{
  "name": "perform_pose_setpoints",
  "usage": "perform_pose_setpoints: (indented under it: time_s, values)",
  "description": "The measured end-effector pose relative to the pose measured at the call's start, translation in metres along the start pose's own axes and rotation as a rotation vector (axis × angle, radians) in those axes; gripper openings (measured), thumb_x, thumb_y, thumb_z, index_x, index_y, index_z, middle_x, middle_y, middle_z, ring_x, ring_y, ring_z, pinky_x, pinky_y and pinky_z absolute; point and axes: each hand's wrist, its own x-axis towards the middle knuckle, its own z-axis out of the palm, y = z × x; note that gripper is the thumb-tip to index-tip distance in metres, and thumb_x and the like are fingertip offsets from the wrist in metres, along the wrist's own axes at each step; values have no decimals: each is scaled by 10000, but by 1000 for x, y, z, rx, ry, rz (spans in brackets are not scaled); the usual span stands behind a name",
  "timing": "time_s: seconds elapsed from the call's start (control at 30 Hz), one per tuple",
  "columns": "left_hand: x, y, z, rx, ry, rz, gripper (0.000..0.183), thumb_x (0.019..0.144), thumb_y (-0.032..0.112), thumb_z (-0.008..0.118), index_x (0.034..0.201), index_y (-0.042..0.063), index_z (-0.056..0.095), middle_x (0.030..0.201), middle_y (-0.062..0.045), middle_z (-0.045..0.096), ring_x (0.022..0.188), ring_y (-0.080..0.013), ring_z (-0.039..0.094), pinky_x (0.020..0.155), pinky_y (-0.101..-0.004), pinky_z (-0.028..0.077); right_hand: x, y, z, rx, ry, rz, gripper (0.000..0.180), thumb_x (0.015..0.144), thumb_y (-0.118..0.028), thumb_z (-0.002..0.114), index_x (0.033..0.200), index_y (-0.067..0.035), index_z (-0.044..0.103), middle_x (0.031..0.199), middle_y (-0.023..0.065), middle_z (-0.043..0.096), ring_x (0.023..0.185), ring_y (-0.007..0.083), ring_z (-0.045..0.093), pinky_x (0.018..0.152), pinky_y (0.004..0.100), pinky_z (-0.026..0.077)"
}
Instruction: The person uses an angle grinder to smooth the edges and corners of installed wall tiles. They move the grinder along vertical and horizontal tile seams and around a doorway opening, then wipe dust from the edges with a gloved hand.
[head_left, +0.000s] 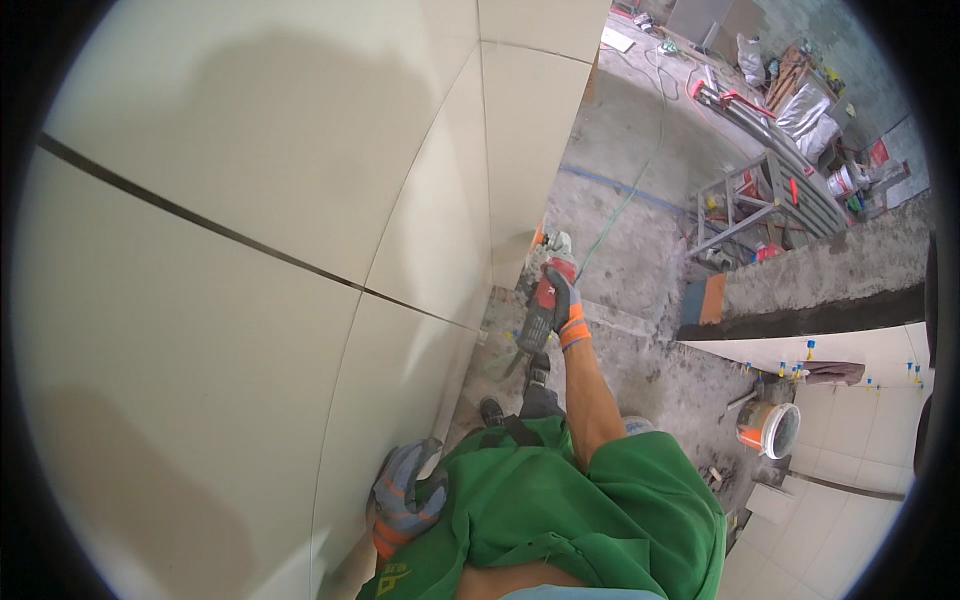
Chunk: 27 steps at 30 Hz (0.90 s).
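Note:
My right hand, in a grey and orange work glove, is closed around a red and black angle grinder. The grinder's head and orange disc are by the end edge of the tiled wall, low down; whether they touch it I cannot tell. A green cable runs from near the tool across the floor. My left hand, gloved alike, is beside my green shirt, close to the large beige wall tiles. Its fingers are curled apart with nothing seen between them.
A metal trestle stands beyond the doorway, near long metal profiles, sacks and rubble. The concrete wall end juts in at right. A bucket stands on the floor at lower right. A blue pipe crosses the floor.

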Motion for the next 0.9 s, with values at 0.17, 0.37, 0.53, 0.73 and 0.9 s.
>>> perform_pose_setpoints:
  time_s: [0.17, 0.37, 0.53, 0.73, 0.9]
  values:
    - [0, 3, 3, 14, 65, -13, 483, 728, 44, 632, 1204, -7, 568, 1105, -163, 642, 978, -339, 627, 839, -387, 510, -4, -4, 3, -53, 16, -21, 277, 828, -287, 706, 1040, -127, 627, 751, 50, 625, 600, 220, 621, 538, 381, 541]
    - [0, 13, 6, 38, 112, -22, 436, 736, 6, 626, 1170, -13, 588, 1070, -151, 657, 948, -315, 641, 817, -360, 519, -18, -14, 7, -28, -21, -7, 285, 832, -281, 704, 1055, -118, 636, 754, 45, 626, 612, 207, 622, 549, 359, 537]
    - [-1, 15, 8, 27, 133, -29, 443, 742, -6, 618, 1184, -11, 580, 1071, -160, 655, 942, -305, 644, 819, -361, 519, -18, -15, 6, -73, -25, -44, 314, 828, -290, 707, 1082, -122, 630, 765, 53, 630, 623, 207, 625, 558, 356, 536]
    - [1, 14, 8, 37, 148, 37, 482, 743, -27, 619, 1219, -12, 547, 1056, -167, 654, 922, -317, 644, 791, -371, 529, -12, -16, 0, -82, -43, -63, 337, 825, -302, 708, 1093, -118, 623, 777, 74, 636, 630, 212, 626, 566, 366, 537]
    - [3, 18, 9, 151, 154, 105, 522, 740, -36, 627, 1249, -2, 516, 1052, -172, 652, 916, -334, 643, 762, -368, 535, -19, -23, 6, -109, 22, -8, 342, 826, -311, 707, 1094, -116, 622, 775, 84, 634, 632, 220, 626, 568, 370, 538]
